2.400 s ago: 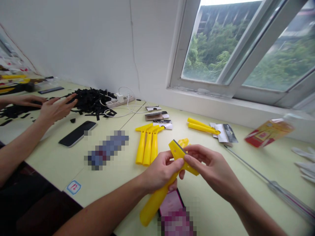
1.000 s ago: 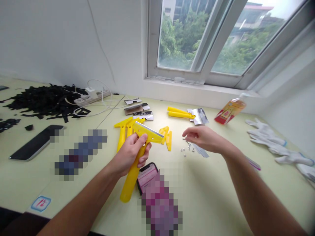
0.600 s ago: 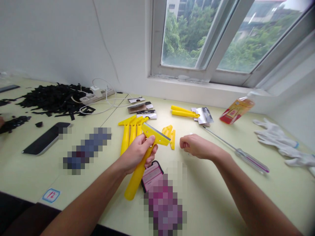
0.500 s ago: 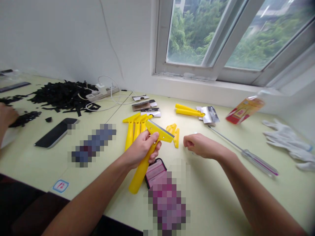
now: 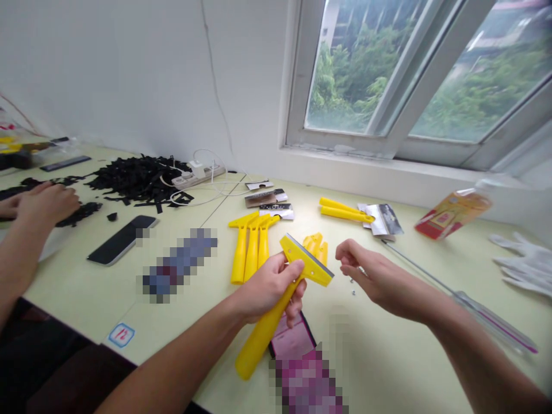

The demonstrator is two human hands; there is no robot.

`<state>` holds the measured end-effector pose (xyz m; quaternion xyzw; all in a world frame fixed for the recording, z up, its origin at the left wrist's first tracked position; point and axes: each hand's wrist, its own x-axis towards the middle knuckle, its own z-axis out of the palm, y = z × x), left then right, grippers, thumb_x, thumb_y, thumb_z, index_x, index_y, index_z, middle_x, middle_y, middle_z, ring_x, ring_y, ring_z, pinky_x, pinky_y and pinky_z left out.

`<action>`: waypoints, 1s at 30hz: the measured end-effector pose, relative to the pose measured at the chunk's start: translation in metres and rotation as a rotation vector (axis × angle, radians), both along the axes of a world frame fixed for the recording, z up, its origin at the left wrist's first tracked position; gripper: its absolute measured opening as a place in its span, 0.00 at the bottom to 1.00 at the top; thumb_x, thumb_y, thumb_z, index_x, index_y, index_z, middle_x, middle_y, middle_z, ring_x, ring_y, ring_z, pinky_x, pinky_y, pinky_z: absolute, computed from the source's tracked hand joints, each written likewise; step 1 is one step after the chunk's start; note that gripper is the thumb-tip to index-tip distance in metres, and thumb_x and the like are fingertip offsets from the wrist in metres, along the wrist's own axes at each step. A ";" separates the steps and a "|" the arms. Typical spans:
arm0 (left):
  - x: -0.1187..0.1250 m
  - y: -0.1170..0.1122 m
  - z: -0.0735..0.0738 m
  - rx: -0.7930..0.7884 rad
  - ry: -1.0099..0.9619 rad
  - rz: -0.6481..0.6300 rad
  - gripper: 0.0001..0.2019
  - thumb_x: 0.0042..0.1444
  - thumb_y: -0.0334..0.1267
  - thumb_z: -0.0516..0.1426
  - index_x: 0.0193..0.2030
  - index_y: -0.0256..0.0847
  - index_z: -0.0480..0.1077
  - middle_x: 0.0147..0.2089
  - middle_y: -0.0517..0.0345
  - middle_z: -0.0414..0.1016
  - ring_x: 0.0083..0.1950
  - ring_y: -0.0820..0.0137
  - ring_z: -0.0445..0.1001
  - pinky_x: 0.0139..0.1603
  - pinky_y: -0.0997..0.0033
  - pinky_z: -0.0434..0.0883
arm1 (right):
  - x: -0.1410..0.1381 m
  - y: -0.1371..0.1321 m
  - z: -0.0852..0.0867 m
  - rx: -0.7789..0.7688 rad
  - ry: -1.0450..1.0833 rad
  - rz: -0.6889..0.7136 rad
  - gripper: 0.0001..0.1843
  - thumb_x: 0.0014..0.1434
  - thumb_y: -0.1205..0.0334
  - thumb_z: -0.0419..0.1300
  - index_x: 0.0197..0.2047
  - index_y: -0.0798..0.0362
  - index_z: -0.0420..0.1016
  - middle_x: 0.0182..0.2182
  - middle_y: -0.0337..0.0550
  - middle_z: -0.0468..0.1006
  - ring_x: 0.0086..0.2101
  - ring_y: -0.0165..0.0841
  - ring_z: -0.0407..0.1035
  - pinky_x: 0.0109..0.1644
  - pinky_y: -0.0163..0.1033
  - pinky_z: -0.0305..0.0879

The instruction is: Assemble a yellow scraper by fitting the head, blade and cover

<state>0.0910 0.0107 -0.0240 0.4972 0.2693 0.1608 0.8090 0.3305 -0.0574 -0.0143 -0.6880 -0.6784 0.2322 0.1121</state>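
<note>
My left hand [image 5: 268, 288] is shut around the handle of a yellow plastic scraper [image 5: 276, 319], whose metal-edged head [image 5: 307, 260] points up and to the right. My right hand [image 5: 373, 273] hovers beside it with curled fingers and nothing visible in them. Just below those fingertips lie a few small metal screws [image 5: 352, 286]. Yellow scraper handles [image 5: 246, 247] stand in a tight row on the table to the left, and loose yellow scraper heads [image 5: 315, 248] lie just behind the held scraper.
A co-worker's hands [image 5: 45, 204] work by a black strip pile [image 5: 138, 179] at left. A black phone [image 5: 121, 240], power strip [image 5: 198, 176], blade packets [image 5: 267, 198], yellow handles [image 5: 345, 214], screwdriver [image 5: 495, 322] and white gloves [image 5: 524, 267] share the table.
My left hand has lifted and turned the scraper, its head now higher and more to the right. My right hand has moved forward of the screws. The co-worker's hands have come into view at left.
</note>
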 end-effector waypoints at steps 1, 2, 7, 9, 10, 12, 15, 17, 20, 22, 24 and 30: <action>0.001 -0.002 -0.001 0.004 0.002 -0.024 0.18 0.58 0.54 0.53 0.38 0.42 0.54 0.27 0.68 0.64 0.18 0.80 0.65 0.16 0.78 0.69 | -0.002 -0.003 0.005 0.035 0.028 0.002 0.20 0.69 0.44 0.42 0.50 0.52 0.59 0.40 0.41 0.69 0.36 0.24 0.61 0.40 0.31 0.60; 0.002 -0.004 -0.001 0.016 0.011 -0.051 0.18 0.58 0.55 0.53 0.38 0.41 0.55 0.26 0.68 0.64 0.18 0.79 0.66 0.16 0.77 0.70 | -0.004 -0.005 0.008 0.077 0.056 0.013 0.22 0.69 0.42 0.42 0.49 0.53 0.59 0.40 0.41 0.68 0.36 0.23 0.60 0.41 0.30 0.61; 0.004 -0.011 -0.003 0.068 0.088 -0.161 0.20 0.58 0.57 0.52 0.37 0.39 0.56 0.22 0.65 0.65 0.18 0.75 0.69 0.17 0.80 0.69 | -0.033 -0.015 0.018 0.298 0.084 0.092 0.17 0.70 0.48 0.45 0.46 0.54 0.61 0.39 0.39 0.69 0.35 0.19 0.62 0.39 0.27 0.62; 0.002 -0.012 -0.003 0.102 0.101 -0.190 0.21 0.58 0.59 0.50 0.37 0.39 0.57 0.21 0.64 0.65 0.18 0.75 0.69 0.17 0.83 0.66 | -0.047 -0.017 0.019 0.436 0.047 0.138 0.12 0.70 0.54 0.47 0.45 0.54 0.61 0.36 0.38 0.69 0.32 0.18 0.62 0.35 0.26 0.60; 0.001 -0.013 -0.002 0.124 0.108 -0.210 0.23 0.58 0.60 0.50 0.36 0.39 0.58 0.21 0.64 0.65 0.18 0.75 0.69 0.17 0.84 0.65 | -0.053 -0.018 0.020 0.523 0.022 0.162 0.09 0.69 0.57 0.49 0.44 0.54 0.62 0.35 0.37 0.69 0.31 0.18 0.62 0.34 0.25 0.59; -0.001 -0.014 -0.001 0.155 0.130 -0.250 0.25 0.56 0.63 0.51 0.36 0.38 0.60 0.23 0.63 0.67 0.19 0.76 0.70 0.18 0.86 0.65 | -0.062 -0.019 0.020 0.691 -0.042 0.212 0.04 0.67 0.63 0.54 0.43 0.54 0.62 0.33 0.36 0.69 0.31 0.18 0.62 0.35 0.26 0.58; -0.003 -0.015 0.000 0.200 0.186 -0.292 0.26 0.56 0.63 0.51 0.39 0.37 0.61 0.26 0.61 0.69 0.21 0.77 0.72 0.20 0.86 0.66 | -0.068 -0.019 0.021 0.815 -0.113 0.289 0.06 0.65 0.68 0.57 0.43 0.55 0.61 0.33 0.36 0.69 0.32 0.20 0.60 0.40 0.28 0.57; -0.004 -0.016 -0.001 0.207 0.226 -0.296 0.27 0.56 0.64 0.50 0.40 0.38 0.61 0.27 0.61 0.70 0.21 0.77 0.72 0.19 0.85 0.66 | -0.068 -0.018 0.021 0.827 -0.132 0.329 0.09 0.63 0.70 0.59 0.43 0.55 0.61 0.33 0.36 0.68 0.33 0.21 0.58 0.42 0.30 0.54; -0.003 -0.018 -0.004 0.248 0.260 -0.257 0.30 0.53 0.67 0.51 0.42 0.38 0.63 0.28 0.60 0.71 0.21 0.77 0.71 0.19 0.85 0.65 | -0.067 -0.018 0.019 0.822 -0.128 0.339 0.12 0.59 0.72 0.61 0.42 0.56 0.61 0.32 0.37 0.67 0.34 0.23 0.56 0.43 0.31 0.50; -0.003 -0.018 -0.006 0.292 0.264 -0.229 0.32 0.52 0.69 0.51 0.44 0.38 0.64 0.29 0.60 0.71 0.22 0.77 0.72 0.19 0.84 0.65 | -0.067 -0.018 0.018 0.820 -0.119 0.340 0.11 0.59 0.72 0.61 0.42 0.56 0.62 0.32 0.37 0.67 0.35 0.24 0.56 0.45 0.32 0.49; -0.003 -0.017 -0.006 0.311 0.260 -0.222 0.33 0.52 0.70 0.50 0.45 0.39 0.64 0.28 0.61 0.70 0.22 0.77 0.71 0.19 0.84 0.66 | -0.067 -0.018 0.017 0.820 -0.112 0.336 0.08 0.61 0.70 0.59 0.42 0.55 0.63 0.33 0.36 0.68 0.36 0.24 0.56 0.46 0.32 0.49; -0.003 -0.016 -0.005 0.262 0.283 -0.260 0.30 0.53 0.69 0.48 0.39 0.40 0.62 0.23 0.63 0.67 0.20 0.77 0.70 0.18 0.87 0.63 | -0.066 -0.017 0.017 0.792 -0.101 0.321 0.08 0.63 0.67 0.59 0.44 0.54 0.64 0.35 0.36 0.69 0.39 0.23 0.57 0.48 0.32 0.49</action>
